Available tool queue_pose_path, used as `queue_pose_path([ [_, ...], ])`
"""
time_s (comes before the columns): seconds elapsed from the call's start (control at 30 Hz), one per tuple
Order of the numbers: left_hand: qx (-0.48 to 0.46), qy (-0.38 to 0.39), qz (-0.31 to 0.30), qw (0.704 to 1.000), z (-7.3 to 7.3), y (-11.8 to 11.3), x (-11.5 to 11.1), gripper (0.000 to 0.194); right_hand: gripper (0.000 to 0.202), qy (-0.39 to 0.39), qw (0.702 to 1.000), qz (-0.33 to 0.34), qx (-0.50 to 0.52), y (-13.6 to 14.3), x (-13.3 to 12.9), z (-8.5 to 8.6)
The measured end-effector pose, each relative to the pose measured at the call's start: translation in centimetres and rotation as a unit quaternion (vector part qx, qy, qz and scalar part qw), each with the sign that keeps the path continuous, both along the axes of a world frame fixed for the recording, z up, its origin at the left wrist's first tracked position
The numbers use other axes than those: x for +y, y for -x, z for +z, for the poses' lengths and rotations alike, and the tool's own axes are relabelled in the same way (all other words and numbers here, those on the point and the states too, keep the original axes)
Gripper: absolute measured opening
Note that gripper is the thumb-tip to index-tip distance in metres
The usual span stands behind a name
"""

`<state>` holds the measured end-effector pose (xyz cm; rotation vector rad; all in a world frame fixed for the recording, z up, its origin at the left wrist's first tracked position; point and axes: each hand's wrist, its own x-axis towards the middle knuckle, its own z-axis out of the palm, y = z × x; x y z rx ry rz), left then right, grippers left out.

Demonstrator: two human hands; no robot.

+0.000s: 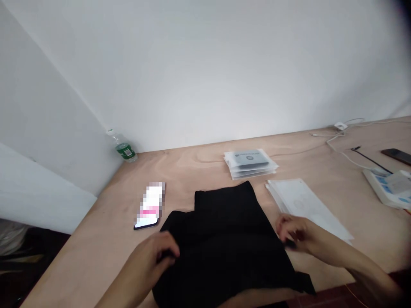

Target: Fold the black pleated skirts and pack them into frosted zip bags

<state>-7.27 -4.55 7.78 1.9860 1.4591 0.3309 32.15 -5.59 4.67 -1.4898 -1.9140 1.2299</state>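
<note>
A black garment (218, 244) lies spread on the table in front of me, its far edge stepped and its near right corner sticking out. My left hand (157, 252) is at its left edge, fingers curled and pinching the dark cloth. On the opposite side, my right hand (295, 235) has its fingers closed on the garment's right edge; a bit of black cloth shows beneath them, and the hand is slightly blurred. What exactly lies between the fingertips is partly hidden.
A lit phone (150, 205) lies to the left. Behind it stands a water bottle (123, 147). Frosted bags holding dark contents (250, 160) are stacked at the back; flat white bags (308, 203) lie right. A power strip (388, 188), cables and a dark phone (398, 155) are far right.
</note>
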Motion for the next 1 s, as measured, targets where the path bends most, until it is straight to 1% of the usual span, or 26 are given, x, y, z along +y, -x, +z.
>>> queue_pose_path([
  [0.03, -0.009, 0.029, -0.018, 0.999, 0.3, 0.8, -1.1, 0.023, 0.016, 0.009, 0.999, 0.033, 0.005, -0.5, -0.8, 0.3],
  [0.07, -0.012, 0.035, -0.01, 0.999, 0.4, 1.6, -2.0, 0.027, 0.022, 0.005, 0.999, 0.047, 0.0, -0.7, -1.5, 0.6],
  [0.1, -0.011, 0.043, 0.006, 0.999, 0.5, 2.3, -2.7, 0.028, 0.028, -0.011, 0.999, 0.041, -0.013, -0.7, -1.9, 0.8],
  [0.17, -0.009, 0.037, 0.066, 0.997, 0.1, 3.2, -3.1, 0.023, 0.033, -0.06, 0.997, 0.007, -0.047, 0.2, -2.2, 0.9],
  [0.2, -0.006, 0.025, 0.104, 0.994, -0.2, 3.3, -2.8, 0.022, 0.034, -0.083, 0.995, -0.007, -0.059, 1.1, -2.1, 0.9],
  [0.23, 0.001, 0.01, 0.142, 0.99, -0.6, 3.3, -2.3, 0.025, 0.033, -0.102, 0.993, -0.016, -0.065, 2.2, -1.9, 0.7],
  [0.3, 0.044, -0.021, 0.218, 0.975, -1.5, 2.6, -1.0, 0.036, 0.03, -0.125, 0.989, -0.027, -0.08, 4.8, -1.7, 0.1],
  [0.33, 0.077, -0.028, 0.244, 0.966, -1.8, 2.1, -0.3, 0.039, 0.029, -0.137, 0.985, -0.034, -0.095, 6.1, -1.6, -0.3],
  [0.4, 0.149, -0.035, 0.263, 0.953, -2.4, 0.9, 0.8, 0.038, 0.032, -0.161, 0.975, -0.037, -0.15, 8.4, -1.8, -1.4],
  [0.47, 0.197, -0.053, 0.259, 0.944, -2.7, -0.2, 1.4, 0.034, 0.045, -0.176, 0.96, -0.026, -0.216, 9.9, -2.1, -2.6],
  [0.53, 0.215, -0.078, 0.26, 0.938, -2.9, -1.0, 1.7, 0.031, 0.055, -0.179, 0.946, -0.013, -0.27, 10.6, -2.4, -3.5],
  [0.63, 0.233, -0.149, 0.269, 0.922, -3.3, -1.4, 2.1, 0.032, 0.06, -0.178, 0.933, -0.012, -0.311, 10.8, -2.6, -4.4],
  [0.7, 0.254, -0.189, 0.26, 0.912, -3.7, -1.2, 2.4, 0.031, 0.061, -0.181, 0.929, -0.012, -0.322, 10.7, -2.6, -4.8],
  [0.73, 0.264, -0.198, 0.253, 0.91, -3.8, -1.0, 2.5, 0.03, 0.062, -0.182, 0.928, -0.012, -0.325, 10.7, -2.6, -4.9],
  [0.83, 0.279, -0.206, 0.249, 0.904, -3.6, -1.0, 2.5, 0.03, 0.062, -0.178, 0.929, -0.009, -0.324, 10.7, -2.6, -4.7],
  [0.9, 0.273, -0.244, 0.243, 0.898, -2.9, -2.0, 2.5, 0.033, 0.063, -0.176, 0.931, -0.006, -0.319, 11.2, -2.4, -3.9],
  [0.97, 0.254, -0.283, 0.189, 0.905, -2.3, -3.8, 2.7, 0.035, 0.06, -0.181, 0.93, -0.002, -0.32, 12.3, -1.6, -2.8],
  [1.0, 0.245, -0.288, 0.137, 0.916, -2.2, -5.0, 2.9, 0.036, 0.057, -0.185, 0.928, -0.002, -0.322, 13.0, -0.9, -2.3],
])
